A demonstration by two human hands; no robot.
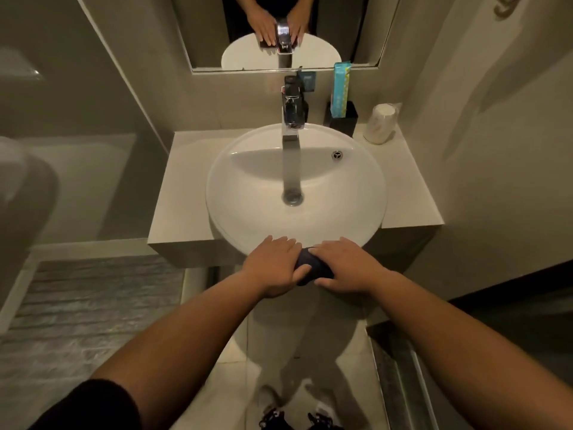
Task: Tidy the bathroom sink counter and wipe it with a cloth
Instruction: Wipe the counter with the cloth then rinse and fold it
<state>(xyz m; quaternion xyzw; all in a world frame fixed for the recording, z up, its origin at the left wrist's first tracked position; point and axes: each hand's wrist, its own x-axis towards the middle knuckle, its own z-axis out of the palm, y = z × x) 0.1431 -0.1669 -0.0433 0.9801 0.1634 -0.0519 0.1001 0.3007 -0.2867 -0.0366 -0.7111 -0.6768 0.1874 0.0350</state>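
A dark blue cloth (313, 268) is bunched at the near rim of the round white basin (248, 187). My left hand (274, 265) lies flat over the cloth's left part and my right hand (344, 265) covers its right part, both with fingers pointing toward the basin. Most of the cloth is hidden under the hands. The pale counter (183, 187) runs around the basin on both sides. At the back right of the counter stand a black holder (345, 117) with a teal tube (340, 88) in it and a wrapped white cup (380, 123).
A chrome tap (291, 119) rises behind the basin, and a drain (292, 196) sits in its middle. A mirror (279, 29) hangs above and shows both hands. Walls close in left and right. A toilet (21, 193) is at the left, tiled floor below.
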